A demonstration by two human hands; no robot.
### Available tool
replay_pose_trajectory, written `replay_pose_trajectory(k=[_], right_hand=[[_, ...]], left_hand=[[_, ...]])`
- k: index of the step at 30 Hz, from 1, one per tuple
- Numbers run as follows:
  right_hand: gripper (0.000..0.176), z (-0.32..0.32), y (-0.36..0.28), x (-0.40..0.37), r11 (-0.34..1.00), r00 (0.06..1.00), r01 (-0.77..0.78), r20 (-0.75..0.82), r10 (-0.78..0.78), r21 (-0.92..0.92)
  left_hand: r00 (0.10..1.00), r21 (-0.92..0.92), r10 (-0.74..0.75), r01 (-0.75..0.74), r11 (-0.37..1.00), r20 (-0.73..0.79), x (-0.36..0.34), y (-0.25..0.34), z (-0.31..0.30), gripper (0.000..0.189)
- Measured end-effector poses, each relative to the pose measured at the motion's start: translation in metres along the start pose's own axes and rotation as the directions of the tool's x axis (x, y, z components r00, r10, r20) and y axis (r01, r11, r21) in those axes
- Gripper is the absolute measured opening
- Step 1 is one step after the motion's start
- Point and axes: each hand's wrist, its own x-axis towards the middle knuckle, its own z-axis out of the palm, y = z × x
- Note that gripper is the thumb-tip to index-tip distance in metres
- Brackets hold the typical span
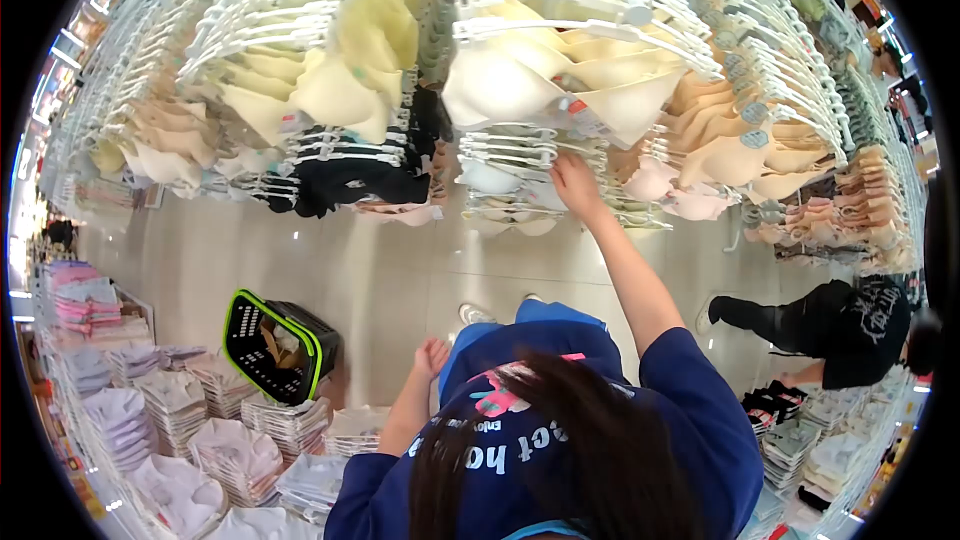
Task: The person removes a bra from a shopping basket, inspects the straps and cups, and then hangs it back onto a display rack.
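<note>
My right hand (574, 183) reaches forward to the lower rail, its fingers closed at the front of the white hangers (508, 145). Pale blue and white bras (490, 177) hang from them, just left of the hand. Above it hang large cream bras (510, 80) on white hangers, one with a red and white tag. My left hand (432, 355) is low beside my body with its fingers loosely curled, and nothing shows in it. Small details between the right fingers are hard to make out.
A black basket with a green rim (318, 360) stands on the floor to my left. Folded garments (170, 405) lie in stacks behind it. Peach bras (725, 155) and black bras (355, 183) hang on either side. Another person in black (850, 330) bends at the right.
</note>
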Motion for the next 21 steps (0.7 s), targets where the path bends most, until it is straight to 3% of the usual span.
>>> replay_pose_trajectory(k=[2, 3, 6, 8, 11, 12, 14, 16, 17, 19, 21], right_hand=[[0.03, -0.011, -0.028, -0.01, 0.994, 0.978, 0.041, -0.199, -0.062, -0.105], [0.036, -0.016, -0.039, -0.02, 0.986, 0.95, 0.048, -0.297, -0.094, -0.158], [0.048, 0.001, -0.048, -0.05, 0.965, 0.94, -0.014, -0.333, -0.076, -0.262], [0.045, 0.017, -0.054, -0.074, 0.968, 0.981, 0.045, -0.172, -0.09, -0.245], [0.044, 0.053, -0.054, -0.101, 0.978, 0.988, 0.134, 0.102, -0.119, -0.157], [0.044, 0.066, -0.053, -0.109, 0.98, 0.971, 0.156, 0.2, -0.13, -0.119], [0.031, 0.093, -0.055, -0.122, 0.994, 0.831, 0.087, 0.556, -0.037, -0.065], [0.028, 0.15, -0.039, -0.138, 0.992, 0.491, -0.078, 0.862, 0.125, -0.099], [0.029, 0.157, -0.045, -0.133, 0.99, 0.51, -0.133, 0.854, 0.105, -0.042], [0.032, 0.175, -0.064, -0.118, 0.971, 0.534, -0.226, 0.843, 0.057, 0.078], [0.032, 0.19, -0.084, -0.093, 0.99, 0.481, -0.136, 0.876, 0.034, 0.036]], left_hand=[[0.984, -0.006, 0.02, -0.021, 1.0, -0.179, -0.026, -0.006, -0.053, 0.029], [0.983, -0.009, 0.021, -0.023, 1.0, -0.18, -0.031, -0.008, -0.068, 0.027], [0.986, -0.028, 0.036, -0.041, 0.999, -0.161, -0.033, -0.018, -0.103, 0.023], [0.991, -0.055, 0.065, -0.071, 0.996, -0.116, -0.017, -0.026, -0.121, 0.021], [0.985, -0.033, 0.141, -0.138, 0.99, 0.101, -0.028, -0.025, -0.109, 0.02], [0.981, 0.031, 0.18, -0.182, 0.983, 0.066, -0.026, -0.032, -0.111, 0.02], [0.965, 0.169, 0.262, -0.259, 0.951, 0.01, -0.006, -0.041, -0.118, 0.02], [0.935, 0.312, 0.353, -0.327, 0.892, -0.031, 0.017, -0.042, -0.12, 0.02], [0.915, 0.379, 0.401, -0.355, 0.855, -0.049, 0.023, -0.042, -0.118, 0.02], [0.923, 0.243, 0.364, -0.328, 0.913, -0.122, -0.014, -0.03, -0.096, 0.021], [0.926, 0.175, 0.345, -0.318, 0.932, -0.153, -0.031, -0.039, -0.103, 0.021]])
